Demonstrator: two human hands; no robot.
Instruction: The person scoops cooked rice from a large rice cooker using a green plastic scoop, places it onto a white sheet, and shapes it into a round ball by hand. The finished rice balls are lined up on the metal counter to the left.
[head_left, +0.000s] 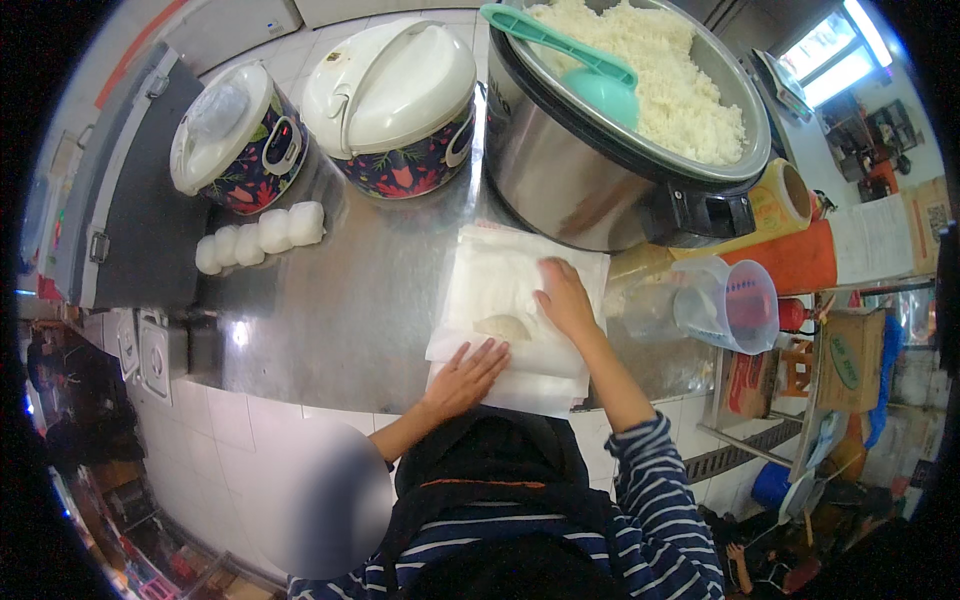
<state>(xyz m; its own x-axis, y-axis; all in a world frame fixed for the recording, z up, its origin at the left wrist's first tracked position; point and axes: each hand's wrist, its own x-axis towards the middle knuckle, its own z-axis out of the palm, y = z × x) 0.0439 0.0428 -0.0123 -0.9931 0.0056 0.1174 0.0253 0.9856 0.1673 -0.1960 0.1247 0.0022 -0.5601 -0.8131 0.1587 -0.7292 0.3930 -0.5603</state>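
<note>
White sheets of paper or thin plastic (480, 277) lie stacked on the steel table (360, 315) in front of me. On them rests a pale, flat half-round piece (504, 326), its material not clear. My left hand (469, 379) lies palm down on the near left of the sheets, fingertips by the half-round piece. My right hand (564, 295), slightly blurred, is over the right side of the sheets with its thumb apart. Neither hand visibly grips anything. Just beyond stands a large steel cooker (570, 172) full of cooked white rice (675, 82), a turquoise rice paddle (604, 94) resting in it.
Two flower-patterned rice cookers (397, 90) (247, 150) stand at the back left, near a row of white rounded blocks (261, 236). A clear plastic measuring jug (750, 307) lies on the right. Beyond the table's right end are cardboard boxes (851, 360) on a rack.
</note>
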